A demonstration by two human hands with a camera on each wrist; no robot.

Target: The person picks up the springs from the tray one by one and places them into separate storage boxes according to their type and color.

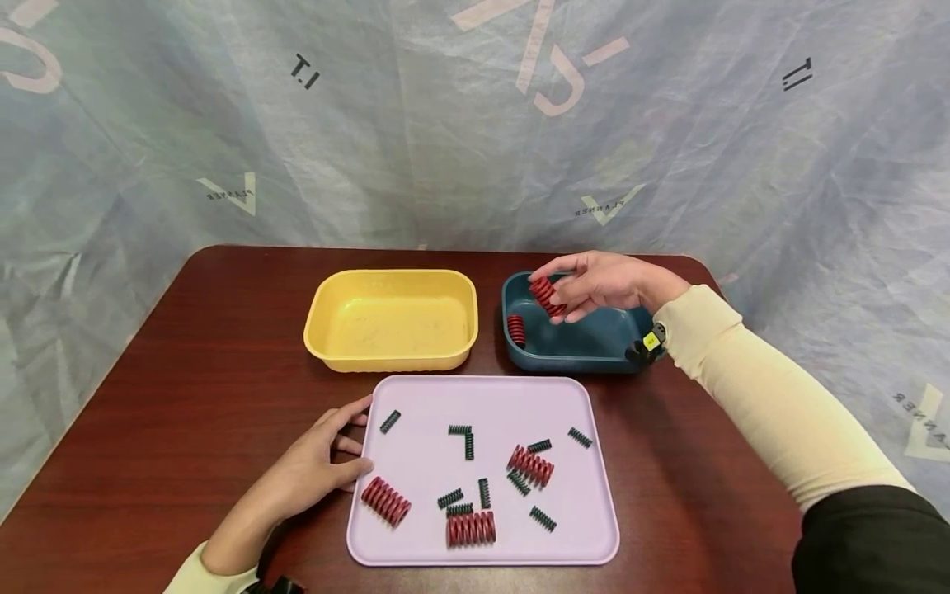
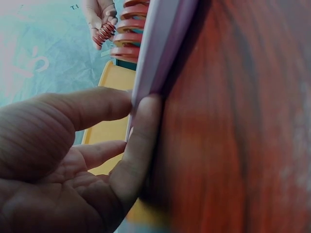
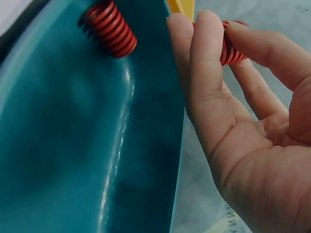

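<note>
My right hand [image 1: 604, 280] pinches a red coil spring [image 1: 547, 295] between thumb and fingers, above the blue bin [image 1: 571, 363]. Another red spring [image 3: 112, 30] lies inside that bin, against its left end. On the left, my other hand [image 1: 315, 462] holds the rim of the lilac tray [image 1: 423, 396], thumb on the upper side and a finger [image 2: 141, 136] at the underside. Three red springs lie on the tray: one by the left thumb [image 1: 386, 502], one near the front edge and one right of centre. Several small dark green springs [image 1: 484, 493] are scattered among them.
A yellow bin [image 1: 393, 363] stands left of the blue one, behind the tray, with no springs showing inside. All of it rests on a dark red-brown wooden table [image 1: 200, 371]. Grey printed sheeting [image 1: 371, 148] hangs behind the table and along its sides.
</note>
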